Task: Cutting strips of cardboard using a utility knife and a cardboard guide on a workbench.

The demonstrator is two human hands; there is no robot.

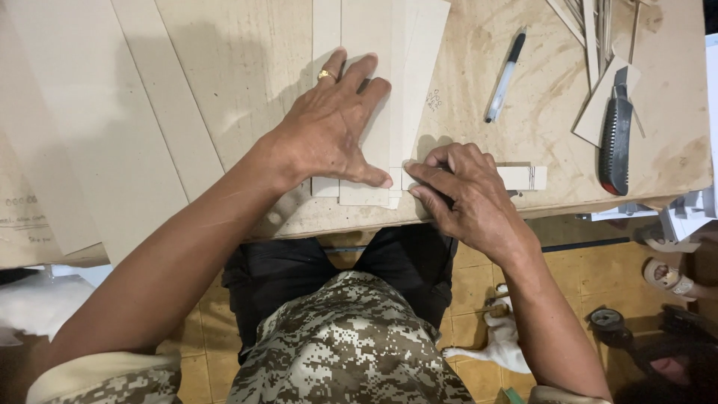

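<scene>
Head view: the left hand lies flat with fingers spread, pressing down on a stack of pale cardboard strips that runs from the near edge of the worktop toward its far edge. The right hand, fingers curled together, pinches a short cardboard strip laid crosswise at the near edge, its end touching the stack just beside the left thumb. A pen lies further back toward the right. A utility knife rests on a cardboard offcut near the right edge. Large cardboard sheets cover the left side.
</scene>
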